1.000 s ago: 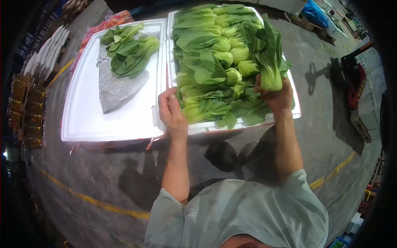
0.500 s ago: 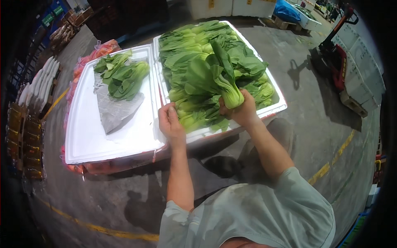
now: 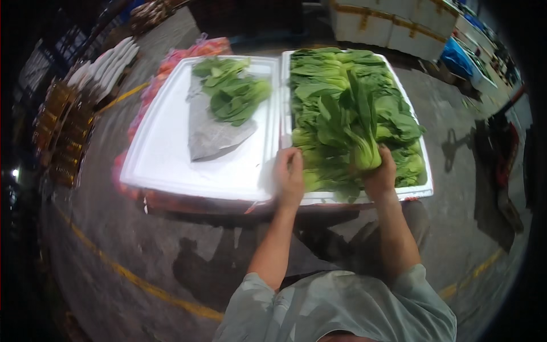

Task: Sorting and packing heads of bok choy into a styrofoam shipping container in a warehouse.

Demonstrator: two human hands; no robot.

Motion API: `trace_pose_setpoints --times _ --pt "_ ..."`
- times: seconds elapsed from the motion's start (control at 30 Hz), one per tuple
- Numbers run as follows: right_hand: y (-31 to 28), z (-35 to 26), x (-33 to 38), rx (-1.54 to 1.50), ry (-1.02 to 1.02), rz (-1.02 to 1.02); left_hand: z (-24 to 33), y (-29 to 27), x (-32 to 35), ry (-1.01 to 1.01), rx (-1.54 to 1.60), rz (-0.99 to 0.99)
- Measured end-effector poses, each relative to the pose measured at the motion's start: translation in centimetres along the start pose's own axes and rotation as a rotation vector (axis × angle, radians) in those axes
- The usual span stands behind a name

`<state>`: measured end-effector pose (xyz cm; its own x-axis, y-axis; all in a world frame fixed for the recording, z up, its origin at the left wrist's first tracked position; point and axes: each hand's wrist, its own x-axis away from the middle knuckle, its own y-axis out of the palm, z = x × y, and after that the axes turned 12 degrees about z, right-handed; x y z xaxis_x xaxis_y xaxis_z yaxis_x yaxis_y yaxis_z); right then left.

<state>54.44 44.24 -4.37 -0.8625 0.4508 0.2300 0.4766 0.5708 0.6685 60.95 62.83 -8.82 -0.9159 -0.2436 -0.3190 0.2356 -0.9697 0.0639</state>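
Observation:
A head of bok choy with a pale green base is gripped in my right hand, its leaves pointing away from me. It hovers above the white foam box, which is packed with rows of the same greens. My left hand is at the box's near left side, beside the seam with the lid, its fingers loosely bent and apart and nothing visible in them. To the left lies the white foam lid, carrying a grey paper sheet and some loose bok choy.
Red net sacks sit under and behind the lid. Stacked foam boxes stand at the back. A pallet jack is at the right, white sacks and wrapped bottles at the left. Yellow lines cross the floor.
The view has turned left, so box and lid appear farther right. My right hand still holds the bok choy, now more upright in the picture. My left hand stays by the box's rim.

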Motion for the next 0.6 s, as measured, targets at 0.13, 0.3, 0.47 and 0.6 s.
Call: trace_pose_setpoints --times 0.13,0.3,0.47,0.6 --pt "8.8 -0.1 -1.9 0.546 -0.384 -0.353 -0.5 -0.3 0.3 0.012 -0.023 -0.012" --pt "15.2 5.9 -8.1 1.222 -0.876 -0.789 -0.3 1.0 0.1 -0.057 0.094 -0.04" --pt "12.6 4.7 -8.6 1.273 -0.772 -0.866 -0.5 0.5 -0.4 -0.024 0.093 0.05" --pt "5.2 -4.2 -4.7 1.067 -0.624 -0.449 0.1 -0.4 -0.4 -0.059 0.02 0.024"
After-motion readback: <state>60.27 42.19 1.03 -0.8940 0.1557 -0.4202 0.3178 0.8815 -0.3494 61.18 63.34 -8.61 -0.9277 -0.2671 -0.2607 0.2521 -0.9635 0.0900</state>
